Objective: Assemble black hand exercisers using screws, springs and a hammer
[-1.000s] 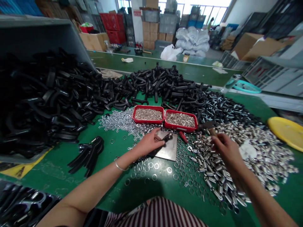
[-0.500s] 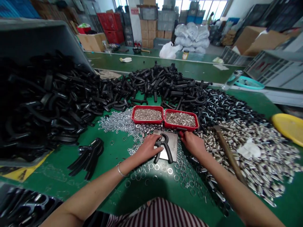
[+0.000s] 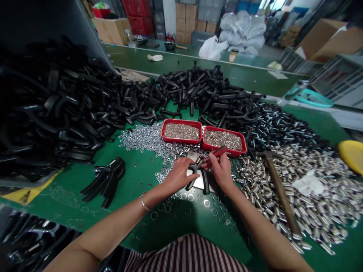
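Observation:
My left hand [image 3: 179,174] is closed on a black forked plastic handle [image 3: 205,183], its thumb and fingers around the left prong and the top. Beneath the handle lies a square metal plate [image 3: 199,183]. My right hand [image 3: 222,172] grips a slim tool with a red handle [image 3: 219,152], whose front end points at the top of the forked handle. Fingers hide that end, so its exact kind and whether it touches are unclear. Just beyond stand two red trays, the left one [image 3: 181,141] with small metal rings and the right one [image 3: 224,150] with small metal pins.
Black handles [image 3: 198,90] are heaped behind the trays and in a grey bin [image 3: 93,41] at left. Metal sleeves [image 3: 317,211] and a hammer [image 3: 279,189] lie right. Loose rings [image 3: 207,203] are scattered in front. Several handles [image 3: 106,181] are stacked at left.
My right hand has come up from the plate's right edge to the forked handle, bringing the red-handled tool over it. My left hand keeps its hold, and the plate now sits slightly turned. The view has tilted down.

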`<action>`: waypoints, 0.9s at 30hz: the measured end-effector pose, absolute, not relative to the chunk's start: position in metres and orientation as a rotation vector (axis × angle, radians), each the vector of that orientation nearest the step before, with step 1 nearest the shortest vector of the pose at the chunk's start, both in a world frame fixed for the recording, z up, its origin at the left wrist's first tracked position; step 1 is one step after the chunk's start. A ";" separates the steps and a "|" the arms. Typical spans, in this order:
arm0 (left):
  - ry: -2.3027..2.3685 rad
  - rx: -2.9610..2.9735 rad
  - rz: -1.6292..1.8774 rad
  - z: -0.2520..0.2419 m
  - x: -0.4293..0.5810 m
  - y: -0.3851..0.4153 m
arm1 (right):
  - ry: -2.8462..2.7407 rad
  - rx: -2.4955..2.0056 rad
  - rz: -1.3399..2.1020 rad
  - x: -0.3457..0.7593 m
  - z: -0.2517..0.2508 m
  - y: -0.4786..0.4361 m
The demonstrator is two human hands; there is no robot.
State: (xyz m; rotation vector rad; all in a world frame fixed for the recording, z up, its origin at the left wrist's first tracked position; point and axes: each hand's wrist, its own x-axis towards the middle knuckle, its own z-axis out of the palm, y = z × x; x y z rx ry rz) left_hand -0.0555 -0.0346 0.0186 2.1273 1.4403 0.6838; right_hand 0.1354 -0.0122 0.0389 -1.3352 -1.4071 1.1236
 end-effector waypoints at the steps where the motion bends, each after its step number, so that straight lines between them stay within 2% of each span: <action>1: 1.432 2.119 0.672 0.019 -0.057 -0.034 | -1.416 -1.349 1.133 0.132 0.036 -0.013; 11: 1.414 2.075 0.654 0.017 -0.060 -0.029 | -1.425 -1.359 1.138 0.136 0.030 -0.014; 19: 1.396 2.093 0.621 0.020 -0.060 -0.031 | -1.870 -1.449 0.832 0.128 0.046 -0.010; 24: 1.444 2.133 0.564 0.018 -0.057 -0.032 | -1.614 -1.173 1.037 0.125 0.070 0.004; 27: 1.467 2.163 0.521 0.018 -0.057 -0.036 | -1.503 -1.178 1.209 0.149 0.068 0.007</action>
